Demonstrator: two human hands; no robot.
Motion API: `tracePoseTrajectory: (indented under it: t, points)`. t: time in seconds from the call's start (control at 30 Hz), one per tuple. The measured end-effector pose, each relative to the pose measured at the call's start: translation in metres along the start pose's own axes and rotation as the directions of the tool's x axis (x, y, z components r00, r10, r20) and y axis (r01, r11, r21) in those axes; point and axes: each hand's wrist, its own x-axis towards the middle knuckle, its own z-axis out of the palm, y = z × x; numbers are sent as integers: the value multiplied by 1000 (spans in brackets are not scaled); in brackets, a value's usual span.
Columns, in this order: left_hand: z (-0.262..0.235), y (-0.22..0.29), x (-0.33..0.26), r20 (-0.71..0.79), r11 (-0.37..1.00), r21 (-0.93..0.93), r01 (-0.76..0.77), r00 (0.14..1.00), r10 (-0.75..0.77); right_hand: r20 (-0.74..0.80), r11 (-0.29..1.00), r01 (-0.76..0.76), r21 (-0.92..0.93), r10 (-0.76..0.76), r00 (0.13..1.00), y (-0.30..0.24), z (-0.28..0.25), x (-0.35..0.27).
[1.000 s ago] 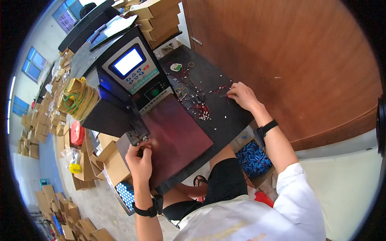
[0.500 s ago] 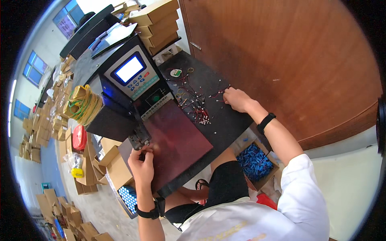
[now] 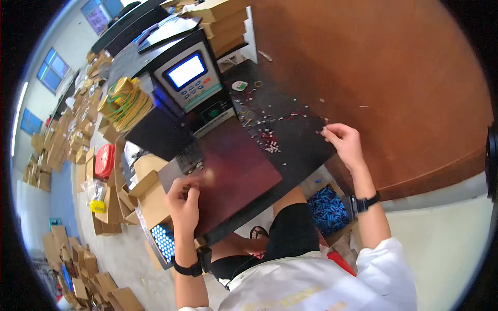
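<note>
My left hand [image 3: 184, 202] is closed, fingers curled, over the dark red mat [image 3: 244, 171] just below the electrodes [image 3: 195, 167] of a spot welder [image 3: 205, 83] with a lit screen. Motion smears its fingertips, so whatever they hold is hidden. At the table's right side my right hand [image 3: 345, 144] pinches a small wire lead between thumb and forefinger; only a bit of it shows. To the left of that hand lies a loose pile of red and black wire leads with white connectors [image 3: 271, 145].
A box of blue cylindrical cells [image 3: 328, 210] stands below the table's right edge, and a box of pale-topped cells [image 3: 163, 242] below its left. A yellow-green wire coil [image 3: 124, 106] rests on the welder. A brown wooden panel [image 3: 363, 78] borders the table's far right.
My right hand has moved right, off the wire leads, with a lead in its pinch. My left hand has drawn down from the electrodes toward me. The view has shifted slightly.
</note>
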Motion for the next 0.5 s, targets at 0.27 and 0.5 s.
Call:
tracePoseTrajectory:
  t: [0.27, 0.5]
  points:
    - [-120, -58, -78, -271, 937, 283, 205, 954, -127, -44, 993, -49, 103, 54, 998, -40, 25, -76]
    - [-138, -70, -118, -27, 751, 657, 64, 998, -62, 65, 973, -46, 227, 32, 997, -68, 93, -85]
